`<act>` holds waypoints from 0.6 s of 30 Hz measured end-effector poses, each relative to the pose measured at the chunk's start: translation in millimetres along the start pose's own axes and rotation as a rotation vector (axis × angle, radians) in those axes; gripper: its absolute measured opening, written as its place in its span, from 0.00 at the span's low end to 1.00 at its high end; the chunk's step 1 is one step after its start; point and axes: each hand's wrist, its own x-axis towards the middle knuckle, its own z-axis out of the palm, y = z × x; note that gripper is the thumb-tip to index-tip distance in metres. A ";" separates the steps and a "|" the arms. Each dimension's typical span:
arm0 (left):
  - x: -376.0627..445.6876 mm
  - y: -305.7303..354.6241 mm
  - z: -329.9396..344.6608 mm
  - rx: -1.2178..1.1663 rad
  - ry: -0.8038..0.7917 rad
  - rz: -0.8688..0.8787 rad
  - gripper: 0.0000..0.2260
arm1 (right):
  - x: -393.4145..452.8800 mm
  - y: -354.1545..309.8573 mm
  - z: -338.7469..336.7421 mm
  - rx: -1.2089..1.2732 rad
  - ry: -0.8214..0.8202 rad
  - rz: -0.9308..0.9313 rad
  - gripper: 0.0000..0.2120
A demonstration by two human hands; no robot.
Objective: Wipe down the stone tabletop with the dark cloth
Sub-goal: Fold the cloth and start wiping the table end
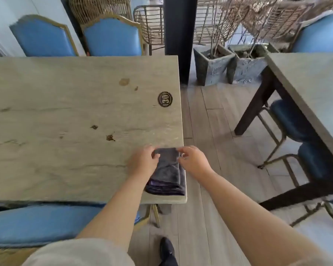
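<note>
Both hands are at the dark cloth (166,170), which lies folded at the near right corner of the stone tabletop (65,116), along its right edge. Left hand (143,161) has its fingers curled onto the far left corner of the cloth, and right hand (193,161) pinches the far right corner with bent fingers; neither hand is fully closed, and the cloth is not lifted from the stone.

I judge that the wiping has not started yet, or only just. The cloth is folded in a thick pad, and several brown stains (110,137) are visible in the middle of the table, with a paler spot (124,81) further away. Almost the whole surface is left to do.

On the tabletop there is also a round dark number plate (165,99). Blue chairs (112,36) stand around, a second table (315,89) is on the right, and two stone planters (212,64) stand on a wooden floor
</note>
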 end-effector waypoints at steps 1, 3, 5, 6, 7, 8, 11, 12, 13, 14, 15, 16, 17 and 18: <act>6.3 -1.4 4.2 0.048 -0.029 0.027 0.17 | 8.3 2.8 1.6 -0.005 0.003 0.009 0.18; 15.0 -4.5 11.6 0.134 -0.057 0.091 0.21 | 19.9 6.8 2.6 -0.020 -0.010 0.026 0.19; 21.3 -4.3 12.8 0.166 -0.095 0.093 0.23 | 29.2 8.6 2.6 -0.025 -0.046 0.033 0.21; 25.2 -4.5 12.9 0.173 -0.117 0.086 0.21 | 34.1 9.6 2.5 -0.023 -0.060 0.035 0.23; 29.6 -3.9 12.0 0.182 -0.133 0.089 0.19 | 38.9 10.8 2.1 -0.021 -0.082 0.043 0.26; 32.2 0.2 7.6 0.210 -0.167 0.093 0.15 | 43.0 11.5 1.2 -0.030 -0.113 0.053 0.30; 39.2 10.9 -6.1 0.206 -0.226 0.133 0.08 | 52.0 11.6 -0.6 -0.090 -0.245 0.081 0.36; 40.4 14.7 -12.1 0.178 -0.234 0.139 0.07 | 54.4 11.0 -2.6 -0.104 -0.278 0.078 0.36; 41.3 19.4 -18.7 0.149 -0.240 0.132 0.06 | 56.6 10.8 -6.1 -0.099 -0.302 0.073 0.35; 42.1 24.2 -25.2 0.125 -0.252 0.113 0.05 | 59.7 11.3 -10.7 -0.065 -0.320 0.064 0.32; 42.9 29.1 -31.7 0.111 -0.260 0.088 0.04 | 63.2 12.0 -16.4 -0.003 -0.345 0.061 0.27; 43.6 35.1 -38.2 0.109 -0.255 0.058 0.05 | 66.9 12.1 -23.1 0.078 -0.378 0.062 0.22; 45.0 41.0 -43.6 0.117 -0.228 0.047 0.05 | 71.6 11.6 -31.0 0.156 -0.403 0.063 0.17; 47.1 48.4 -48.4 0.129 -0.183 0.049 0.06 | 78.0 10.8 -39.3 0.213 -0.413 0.055 0.14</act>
